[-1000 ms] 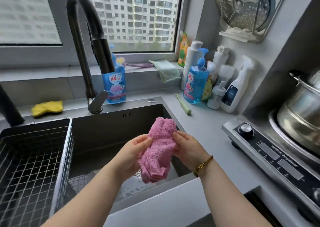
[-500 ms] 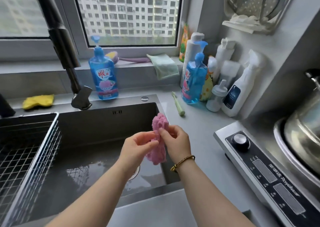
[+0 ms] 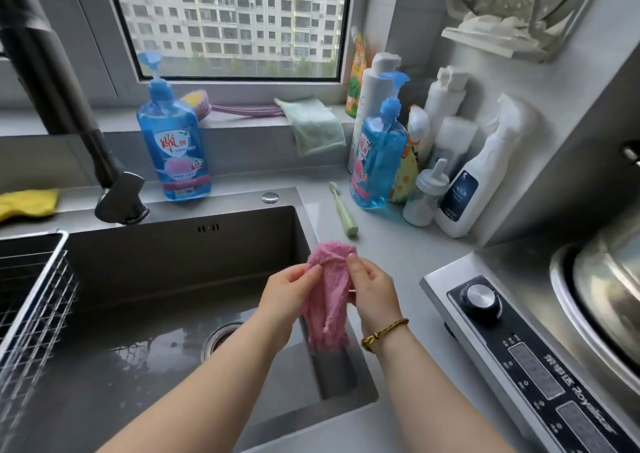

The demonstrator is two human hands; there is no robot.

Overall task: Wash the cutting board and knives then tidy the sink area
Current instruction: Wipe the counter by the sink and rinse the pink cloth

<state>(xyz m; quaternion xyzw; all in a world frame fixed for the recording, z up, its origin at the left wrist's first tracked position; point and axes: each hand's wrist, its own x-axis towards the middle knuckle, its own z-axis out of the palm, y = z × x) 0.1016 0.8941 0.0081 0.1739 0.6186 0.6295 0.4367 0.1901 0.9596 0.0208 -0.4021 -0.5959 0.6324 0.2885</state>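
While the pink cloth (image 3: 329, 300) hangs over the sink (image 3: 173, 262), here's the layout; clock calls are from the drain (image 3: 221, 335).

- Wire rack (image 3: 31, 296) at 9, in the sink's left part.
- Yellow rag (image 3: 27, 203) at 10, on the counter (image 3: 398, 244) behind the rack.
- Black faucet (image 3: 69, 106) at 11, neck running up out of frame.
- Blue soap bottle (image 3: 173, 141) at 12, upright behind the sink rim.
- Sink floor is wet around the drain.
- Left hand (image 3: 287, 296) at 2, thumb and fingers pinching the cloth's left edge near the top.
- The cloth is bunched between the hands, above the sink's right wall, lower end hanging free.
- Right hand (image 3: 374, 296) just beside it, fingers curled and pinching the cloth's right side. Bracelet (image 3: 384, 331) on that wrist.
- Green toothbrush (image 3: 343, 210) at 1, flat on the counter near the rim.
- Green towel (image 3: 313, 125) farther back at 1, draped over the window sill.
- Second blue bottle (image 3: 377, 161) and white spray bottle (image 3: 474, 175) at 2, clustered in the corner.
- Cooktop (image 3: 519, 348) at 3, steel pot (image 3: 606, 296) on it.
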